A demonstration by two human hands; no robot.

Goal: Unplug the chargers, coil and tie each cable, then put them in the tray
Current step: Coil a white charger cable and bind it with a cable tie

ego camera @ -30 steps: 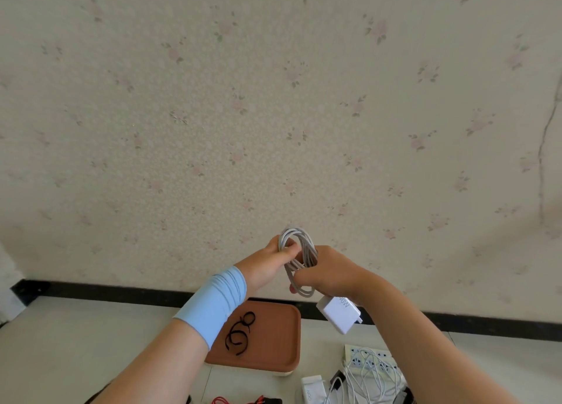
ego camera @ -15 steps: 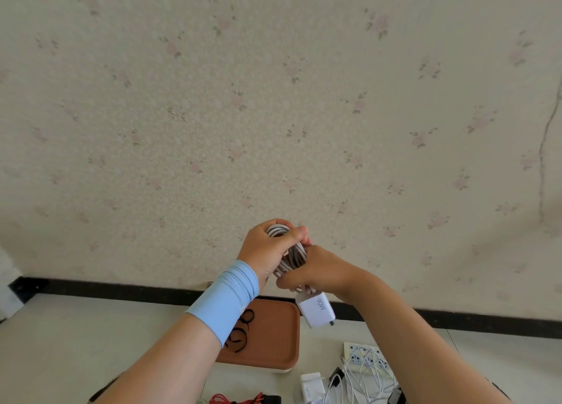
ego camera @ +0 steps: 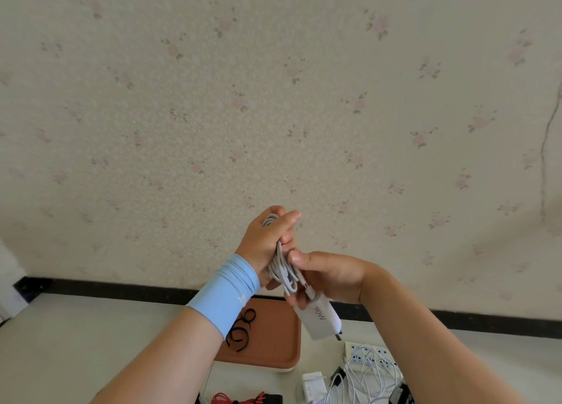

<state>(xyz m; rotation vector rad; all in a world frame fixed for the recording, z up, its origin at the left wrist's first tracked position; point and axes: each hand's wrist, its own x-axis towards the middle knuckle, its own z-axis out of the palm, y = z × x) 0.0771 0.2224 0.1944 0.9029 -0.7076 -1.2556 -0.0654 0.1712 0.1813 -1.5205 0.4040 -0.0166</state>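
Both hands were raised in the lower middle of the frame, in front of the wall (ego camera: 273, 99) and clear of the desk (ego camera: 76, 342). The left hand (ego camera: 266, 242) had its fingers curled round the top of the coiled white cable (ego camera: 281, 266), the loops pressed into its palm. The right hand (ego camera: 331, 277) touched it from the right and gripped the coil's lower loops with curled fingers. The charger (ego camera: 319, 318) hung tilted from the coil's lower end, just below the right hand, above the right edge of the tray (ego camera: 273, 339).

The tray lay on the desk near the lower centre, close to the black baseboard (ego camera: 121, 286), with black ties (ego camera: 240, 333) in its left part. To its right, at the lower right, stood a power strip (ego camera: 352, 350) under loose white leads (ego camera: 374, 370). A second charger (ego camera: 313, 384) and a red cable (ego camera: 225, 399) lay at the bottom edge. Bare desk spread to the lower left.
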